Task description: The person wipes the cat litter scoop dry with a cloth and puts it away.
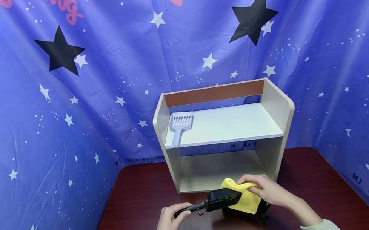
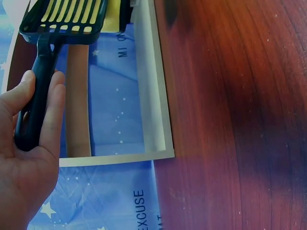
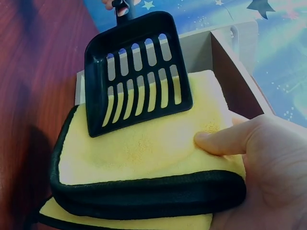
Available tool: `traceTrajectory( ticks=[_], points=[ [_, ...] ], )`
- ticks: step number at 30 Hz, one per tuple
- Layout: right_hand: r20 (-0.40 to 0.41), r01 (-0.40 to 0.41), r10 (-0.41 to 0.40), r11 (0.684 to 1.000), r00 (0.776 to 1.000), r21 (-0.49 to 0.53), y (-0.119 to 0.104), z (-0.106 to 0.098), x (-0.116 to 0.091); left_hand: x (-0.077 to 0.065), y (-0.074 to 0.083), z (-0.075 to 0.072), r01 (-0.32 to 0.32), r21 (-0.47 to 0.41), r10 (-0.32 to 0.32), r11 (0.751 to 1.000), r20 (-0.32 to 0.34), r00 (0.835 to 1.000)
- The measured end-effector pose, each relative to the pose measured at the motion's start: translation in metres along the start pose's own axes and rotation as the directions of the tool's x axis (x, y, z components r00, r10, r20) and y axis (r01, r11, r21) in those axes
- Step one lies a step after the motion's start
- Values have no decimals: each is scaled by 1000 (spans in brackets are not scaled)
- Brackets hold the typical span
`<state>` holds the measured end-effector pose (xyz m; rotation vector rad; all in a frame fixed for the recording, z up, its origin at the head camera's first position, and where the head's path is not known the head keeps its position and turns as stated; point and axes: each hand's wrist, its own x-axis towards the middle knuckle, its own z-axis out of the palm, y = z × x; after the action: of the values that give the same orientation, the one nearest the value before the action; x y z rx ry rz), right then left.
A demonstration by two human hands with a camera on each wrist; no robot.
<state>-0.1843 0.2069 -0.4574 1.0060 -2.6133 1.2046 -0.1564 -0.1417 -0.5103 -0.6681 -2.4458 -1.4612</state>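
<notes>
My left hand (image 1: 168, 223) grips the handle of a black slotted litter scoop (image 1: 222, 198), its head pointing right. In the left wrist view the thumb and fingers wrap the handle (image 2: 38, 100) of that scoop. My right hand (image 1: 271, 190) holds a folded yellow cloth (image 1: 248, 198) with black edging, thumb on top in the right wrist view. The scoop's slotted head overlaps the cloth (image 3: 144, 148) there; whether they touch I cannot tell. Something dark (image 1: 263, 210) shows below the cloth in the head view, probably its black edging.
A pale two-level shelf unit (image 1: 223, 124) stands behind my hands on the dark red wooden table (image 1: 129, 197). On its upper board, at the left, lies a light grey slotted scoop (image 1: 181, 123). Blue star-printed curtains (image 1: 123, 61) surround the table at the back and sides.
</notes>
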Motion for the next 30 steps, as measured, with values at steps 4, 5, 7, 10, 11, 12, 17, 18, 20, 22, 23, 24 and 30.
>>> traceTrajectory(
  ticks=[4,5,7,10,11,12,17,18,20,22,23,24,30],
  points=[
    [0,-10,10,1000,1000,11,3,3,-2,-2,-2,-5,27,5,-27,1000,1,1000],
    [3,-13,13,1000,1000,15,4,3,-3,-2,-8,-5,32,6,-33,999,8,999],
    [8,-25,25,999,1000,25,6,3,-5,-3,-8,-6,33,10,-33,999,13,999],
    [-6,-48,48,998,999,28,9,2,-6,-3,-9,-7,31,13,-31,999,29,999],
    [-15,-57,57,998,998,27,9,1,-6,-3,-10,-7,29,10,-29,1000,34,999],
    [-23,-64,64,998,998,27,10,1,-5,-3,-10,-7,29,6,-29,1000,39,999],
    [-46,-68,69,997,997,24,8,1,-2,-5,-12,-4,21,-32,-19,999,67,998],
    [-45,-67,68,997,997,26,7,1,-1,-5,-12,-3,19,-38,-16,999,72,997],
    [-41,-66,67,997,997,29,5,2,1,-5,-12,-1,17,-55,-12,998,81,997],
    [-36,-70,70,997,997,19,4,3,3,-5,-12,0,14,-64,-9,998,85,996],
    [-34,-71,72,997,997,12,4,4,4,-5,-12,1,16,-67,-10,998,88,996],
    [-31,-72,72,997,997,1,4,4,5,-5,-12,2,16,-68,-10,998,92,996],
    [-13,-65,64,997,998,-30,1,6,13,-2,0,6,-4,-54,10,999,116,993]
  ],
)
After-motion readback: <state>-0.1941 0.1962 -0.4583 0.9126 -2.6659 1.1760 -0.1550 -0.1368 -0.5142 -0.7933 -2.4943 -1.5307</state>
